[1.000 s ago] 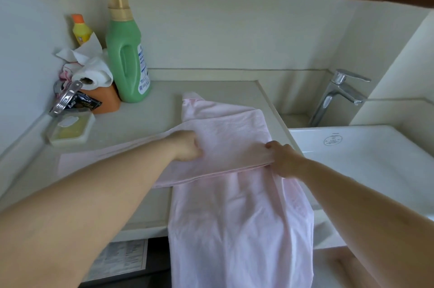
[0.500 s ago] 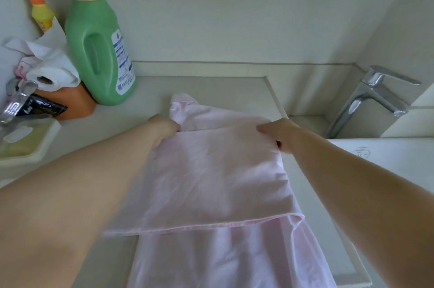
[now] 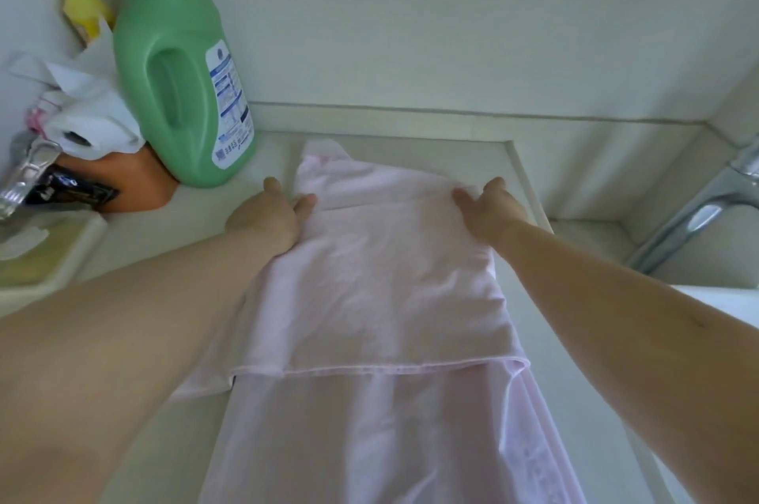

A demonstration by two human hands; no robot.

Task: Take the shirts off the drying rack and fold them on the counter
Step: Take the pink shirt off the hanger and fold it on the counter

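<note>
A pale pink shirt [image 3: 382, 290] lies on the cream counter [image 3: 263, 158], its collar end at the back. A folded-over layer covers the upper part, and the lower part runs toward the front edge. My left hand [image 3: 271, 216] rests at the shirt's left upper edge, fingers fairly straight, thumb on the counter. On the right upper corner of the fold lies my right hand [image 3: 488, 208], flat on the cloth with straight fingers. Neither hand grips the fabric.
A green detergent bottle [image 3: 180, 68] stands at the back left, close to my left hand. Beside it are a yellow bottle [image 3: 80, 6], a paper roll [image 3: 88, 121] on an orange tub [image 3: 131, 183] and a soap dish [image 3: 37, 253]. A chrome tap [image 3: 698, 212] and a sink are to the right.
Both hands carried the folded layer toward the back of the counter, then let go and now lie flat on its far corners. The camera has moved closer.
</note>
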